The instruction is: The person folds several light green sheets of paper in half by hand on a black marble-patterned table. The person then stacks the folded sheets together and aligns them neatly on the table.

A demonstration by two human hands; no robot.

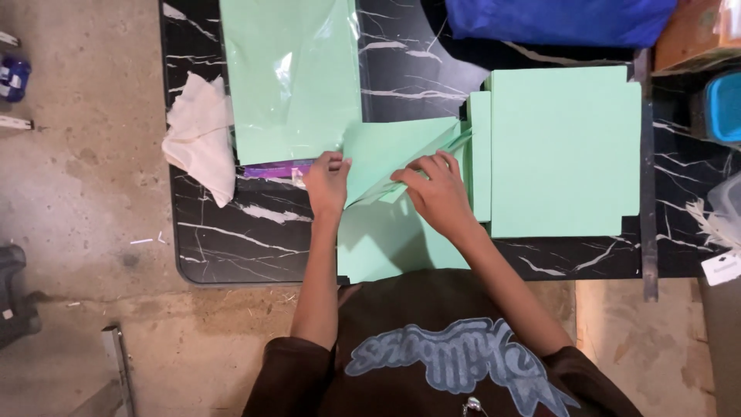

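With the left hand (328, 181), pinched the left corner of a green sheet (390, 150). Kept the fingers bent and close together there, not wide open, with the tips on the paper. With the right hand (440, 193), gripped the right edge of the same sheet. Curled those fingers over the edge, a little spread, thumb hidden below. Held the sheet up off the table (224, 232) on the right side, so tilted, not flat. Could not tell if bent in half or only lifted.

Found the sheet right between the two hands, touching both, in the middle of the table and close to the body. Under it and under both wrists, saw a flat sheet (386, 251), green too, reaching to the near edge of the table.

Just to the right of the right hand, saw a stack (567, 150) of green sheets, lying flat and neat. Above the left hand, saw a pack (293, 77) of green paper in clear wrap. Next to the left fingers, saw a purple strip (274, 170) at the bottom of the pack. Farther left, saw a white cloth (201, 135), crumpled, hanging over the table edge. At the far side, saw a blue bag (559, 19).

Counted two hands, one lifted sheet, one flat sheet, one stack, one pack, one strip, one cloth and one bag.
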